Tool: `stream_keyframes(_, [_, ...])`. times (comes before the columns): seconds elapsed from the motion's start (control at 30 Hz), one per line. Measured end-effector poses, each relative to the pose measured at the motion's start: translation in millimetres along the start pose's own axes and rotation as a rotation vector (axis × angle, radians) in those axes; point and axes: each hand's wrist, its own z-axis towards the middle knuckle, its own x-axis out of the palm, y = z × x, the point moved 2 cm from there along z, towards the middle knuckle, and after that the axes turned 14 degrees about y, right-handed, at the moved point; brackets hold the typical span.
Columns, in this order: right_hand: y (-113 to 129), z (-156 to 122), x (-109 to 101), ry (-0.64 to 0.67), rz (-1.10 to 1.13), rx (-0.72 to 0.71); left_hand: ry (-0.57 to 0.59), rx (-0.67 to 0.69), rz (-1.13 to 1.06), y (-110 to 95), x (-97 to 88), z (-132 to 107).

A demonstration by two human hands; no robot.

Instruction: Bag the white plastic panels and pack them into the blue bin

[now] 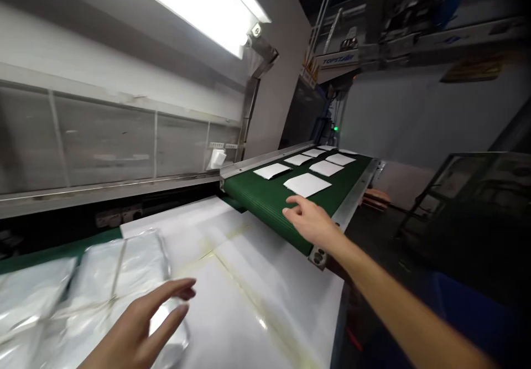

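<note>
**Workstation with conveyor, viewed from the head camera, left to right.** At far left, a glazed panel (103, 136) runs along the wall beneath a lit fluorescent lamp (194, 4). Lower left, plastic-wrapped packs (116, 269) lie on a white sheet (249, 302), side by side and bound with thin strapping. The left hand (136, 327) is at the near end of the packs, its fingers (174, 287) spread apart and curved, pinching nothing; whether they touch the plastic cannot be told.

At center, a green conveyor belt (265, 197) rises beyond the white sheet and carries white pads (306, 185) in loose rows, each lying flat and apart from the others. The right hand (309, 219) reaches over the belt, open, with its fingers (294, 199) extended and loosely spread. Its fingertips are just short of the nearest pad, and it grips nothing.

A steel rail (352, 203) borders the far side of the belt. Beyond it are a small green light (335, 129) and an orange object (375, 196). At far right, a dark frame (460, 192) stands in shadow.
</note>
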Motion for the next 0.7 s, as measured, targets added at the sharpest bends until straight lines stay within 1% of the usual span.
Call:
stream_keyframes(0.07, [-31, 42, -31, -0.017, -0.121, 0.065, 0.083, 0.152, 0.101, -28, 5.1, 74])
stream_keyframes(0.1, [-46, 60, -42, -0.016, -0.176, 0.091, 0.073, 0.242, 0.175, -42, 7.5, 113])
stream_keyframes(0.13, [-60, 78, -50, -0.010, -0.222, 0.112, 0.028, 0.319, 0.270, -55, 9.8, 153])
stream_keyframes(0.17, [-73, 95, -57, -0.002, -0.261, 0.123, 0.002, 0.348, 0.301, -67, 12.6, 193])
stream_keyframes(0.23, [-93, 129, -64, 0.019, -0.326, 0.121, -0.047, 0.377, 0.336, -89, 18.8, 270])
stream_keyframes(0.3, [-106, 162, -64, 0.043, -0.382, 0.092, -0.077, 0.402, 0.367, -109, 26.5, 338])
stream_keyframes(0.33, [-110, 178, -63, 0.058, -0.406, 0.074, -0.080, 0.411, 0.377, -117, 30.9, 367])
stream_keyframes(0.4, [-113, 206, -56, 0.099, -0.445, 0.041, -0.086, 0.407, 0.382, -130, 40.0, 416])
stream_keyframes(0.47, [-112, 227, -48, 0.137, -0.468, 0.018, -0.089, 0.363, 0.369, -137, 47.9, 451])
stream_keyframes(0.5, [-110, 234, -46, 0.149, -0.473, 0.011, -0.090, 0.328, 0.355, -138, 50.8, 464])
stream_keyframes(0.57, [-106, 240, -47, 0.134, -0.469, 0.009, -0.104, 0.255, 0.314, -139, 52.3, 481])
stream_keyframes(0.63, [-104, 235, -58, 0.072, -0.447, 0.021, -0.149, 0.203, 0.246, -140, 46.0, 484])
stream_keyframes(0.7, [-105, 220, -74, 0.014, -0.396, 0.060, -0.218, 0.177, 0.149, -142, 31.0, 472])
